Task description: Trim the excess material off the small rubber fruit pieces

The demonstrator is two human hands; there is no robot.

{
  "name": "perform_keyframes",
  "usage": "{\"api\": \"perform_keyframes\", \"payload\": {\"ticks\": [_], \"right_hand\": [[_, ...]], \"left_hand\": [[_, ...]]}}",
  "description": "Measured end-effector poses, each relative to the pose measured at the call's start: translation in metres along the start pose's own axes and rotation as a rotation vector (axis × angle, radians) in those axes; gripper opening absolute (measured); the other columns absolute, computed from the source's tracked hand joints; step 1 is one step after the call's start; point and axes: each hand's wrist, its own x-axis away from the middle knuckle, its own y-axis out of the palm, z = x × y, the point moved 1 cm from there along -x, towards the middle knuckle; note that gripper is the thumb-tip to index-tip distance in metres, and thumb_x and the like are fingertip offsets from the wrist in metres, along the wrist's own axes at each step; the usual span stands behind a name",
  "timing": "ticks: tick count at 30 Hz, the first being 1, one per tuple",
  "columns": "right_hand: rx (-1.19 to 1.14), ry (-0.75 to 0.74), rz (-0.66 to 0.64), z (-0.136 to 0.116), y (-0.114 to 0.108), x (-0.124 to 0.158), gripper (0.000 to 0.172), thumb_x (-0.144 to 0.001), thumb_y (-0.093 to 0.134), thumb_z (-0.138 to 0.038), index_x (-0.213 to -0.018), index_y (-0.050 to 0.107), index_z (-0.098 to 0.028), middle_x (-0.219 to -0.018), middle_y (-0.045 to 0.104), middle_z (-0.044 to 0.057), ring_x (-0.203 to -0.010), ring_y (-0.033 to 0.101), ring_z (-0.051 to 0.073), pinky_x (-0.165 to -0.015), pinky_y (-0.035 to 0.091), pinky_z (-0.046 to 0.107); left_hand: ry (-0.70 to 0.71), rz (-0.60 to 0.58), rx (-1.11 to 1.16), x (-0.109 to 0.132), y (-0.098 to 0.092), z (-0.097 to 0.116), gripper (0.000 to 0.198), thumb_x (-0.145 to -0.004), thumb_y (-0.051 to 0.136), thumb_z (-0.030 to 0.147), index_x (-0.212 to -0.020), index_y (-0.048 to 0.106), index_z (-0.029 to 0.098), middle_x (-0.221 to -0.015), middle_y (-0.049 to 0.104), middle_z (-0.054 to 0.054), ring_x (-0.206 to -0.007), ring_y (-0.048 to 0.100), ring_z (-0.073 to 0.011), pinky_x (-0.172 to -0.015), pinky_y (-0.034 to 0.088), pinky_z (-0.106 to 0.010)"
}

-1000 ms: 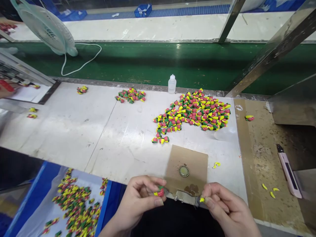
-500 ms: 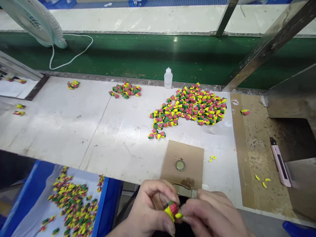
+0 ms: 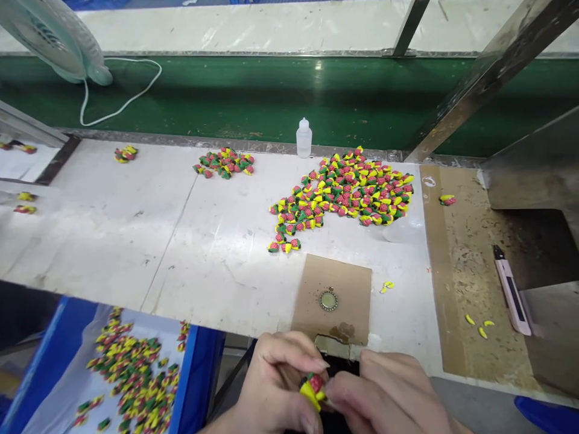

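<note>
My left hand [image 3: 271, 386] pinches a small fruit figure [image 3: 311, 395] between thumb and fingers, just past the table's front edge. The figure has a red bumpy berry, a yellow banana shape and some green. From the right, my right hand [image 3: 389, 392] has its thumb and fingertips pressed together against the figure's side. A bit of yellow shows at those fingertips; whether they grip it cannot be made out. Beyond the hands lies a cardboard square [image 3: 348, 271], with a round beaded metal dish [image 3: 328, 301] on it. Small yellow banana pieces [image 3: 387, 287] lie to its right.
A big pile of fruit figures [image 3: 348, 190] covers the table's middle, near a squeeze bottle [image 3: 304, 140]. A smaller pile [image 3: 225, 163] lies left. A pink utility knife [image 3: 512, 292] rests at right. A blue bin [image 3: 192, 374] of figures stands below left; a fan [image 3: 54, 42] is behind.
The yellow piece at my right fingertips is now closer against the fruit figure, and the figure has turned slightly in my left hand. The whole view has shifted a little.
</note>
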Motion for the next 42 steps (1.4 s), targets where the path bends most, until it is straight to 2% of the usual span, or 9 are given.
{"api": "perform_keyframes", "payload": {"ticks": [6,12,16,19,26,29,32,35,42], "right_hand": [[-0.084,0.002,0.012,0.004,-0.001,0.003,0.035,-0.116,0.042,-0.020,-0.097,0.071,-0.022,-0.058,0.052,-0.006,-0.048,0.050,0.012,-0.047,0.033,0.030],[-0.376,0.097,0.052,0.013,0.004,0.013,0.012,-0.107,0.065,-0.027,-0.112,0.074,-0.021,-0.083,0.066,0.002,-0.072,0.068,0.014,-0.060,0.056,0.021],[-0.206,0.098,0.130,0.011,0.007,0.020,0.008,-0.103,0.073,-0.023,-0.111,0.073,-0.024,-0.083,0.076,-0.001,-0.069,0.073,0.011,-0.061,0.059,0.017],[-0.078,-0.053,0.137,0.008,0.002,0.016,0.014,-0.102,0.072,-0.018,-0.113,0.077,-0.024,-0.082,0.081,-0.002,-0.072,0.075,0.013,-0.066,0.061,0.021],[-0.037,-0.080,0.261,0.009,0.008,0.007,0.012,-0.107,0.065,-0.020,-0.111,0.075,-0.025,-0.080,0.077,-0.003,-0.070,0.070,0.013,-0.065,0.058,0.022],[-0.374,0.069,0.358,0.011,0.017,0.018,0.019,-0.108,0.062,-0.043,-0.115,0.066,-0.025,-0.085,0.071,0.001,-0.074,0.069,0.016,-0.069,0.058,0.025],[-0.832,0.295,0.072,0.011,0.024,0.025,0.039,-0.110,0.048,-0.059,-0.096,0.061,-0.024,-0.072,0.058,-0.002,-0.061,0.057,0.014,-0.062,0.051,0.024],[-0.998,0.387,-0.263,0.010,0.022,0.025,0.060,-0.108,0.036,-0.070,-0.089,0.066,-0.022,-0.069,0.053,-0.001,-0.066,0.055,0.016,-0.076,0.053,0.029],[-0.991,0.436,-0.423,0.014,0.032,0.033,0.070,-0.104,0.031,-0.079,-0.097,0.070,-0.022,-0.087,0.065,0.007,-0.086,0.064,0.022,-0.089,0.056,0.033]], "left_hand": [[0.037,-0.009,-0.047,0.000,-0.003,0.000,0.032,-0.065,0.103,0.036,-0.094,0.090,0.038,-0.078,0.076,-0.001,-0.063,0.071,-0.0109,-0.059,0.055,-0.018],[0.161,-0.032,0.025,0.004,-0.008,-0.020,0.029,-0.069,0.102,0.033,-0.096,0.090,0.033,-0.082,0.085,-0.001,-0.069,0.077,-0.0116,-0.067,0.058,-0.016],[0.066,0.072,0.200,0.013,-0.011,-0.036,0.025,-0.071,0.100,0.036,-0.093,0.089,0.032,-0.089,0.087,-0.002,-0.075,0.080,-0.0164,-0.068,0.061,-0.021],[0.038,-0.018,0.201,0.017,-0.013,-0.039,0.025,-0.074,0.099,0.034,-0.097,0.089,0.032,-0.094,0.088,-0.003,-0.079,0.081,-0.0175,-0.071,0.063,-0.022],[0.257,-0.013,0.083,-0.001,-0.003,-0.032,0.025,-0.076,0.096,0.042,-0.099,0.088,0.032,-0.084,0.088,-0.002,-0.064,0.079,-0.0162,-0.061,0.062,-0.022],[0.450,-0.144,-0.165,-0.012,0.004,-0.016,0.037,-0.074,0.096,0.045,-0.108,0.086,0.037,-0.079,0.088,-0.001,-0.067,0.081,-0.0188,-0.065,0.062,-0.024],[0.612,-0.159,-0.439,-0.017,0.006,0.001,0.047,-0.072,0.096,0.050,-0.114,0.082,0.035,-0.079,0.088,-0.002,-0.082,0.085,-0.0250,-0.083,0.065,-0.033],[0.639,-0.223,-0.636,-0.016,0.006,0.009,0.035,-0.081,0.091,0.046,-0.111,0.081,0.030,-0.081,0.089,-0.004,-0.085,0.087,-0.0265,-0.100,0.063,-0.037],[0.717,-0.336,-0.801,-0.004,0.011,0.017,0.030,-0.103,0.069,0.032,-0.129,0.073,0.017,-0.102,0.089,-0.014,-0.098,0.086,-0.0276,-0.103,0.064,-0.035]]}}
